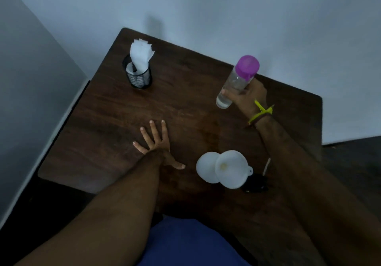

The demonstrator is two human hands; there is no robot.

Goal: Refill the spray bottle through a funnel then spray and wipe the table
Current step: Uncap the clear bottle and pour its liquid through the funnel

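The right hand (246, 98) held the clear plastic bottle with the purple cap (237, 81) by the far edge of the dark wooden table (185, 92). The left hand (157, 144) lay flat, fingers spread, holding nothing. The white plastic funnel (231, 169) sat in the white spray bottle (207, 170). The cap likely needed opening, then a slow pour.

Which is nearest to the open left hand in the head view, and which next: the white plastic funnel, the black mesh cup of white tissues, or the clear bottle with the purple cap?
From the left hand:
1. White plastic funnel, just to its right, near the table's front.
2. Black mesh cup of white tissues, beyond it, at the far left.
3. Clear bottle with the purple cap, far right, held by the right hand.
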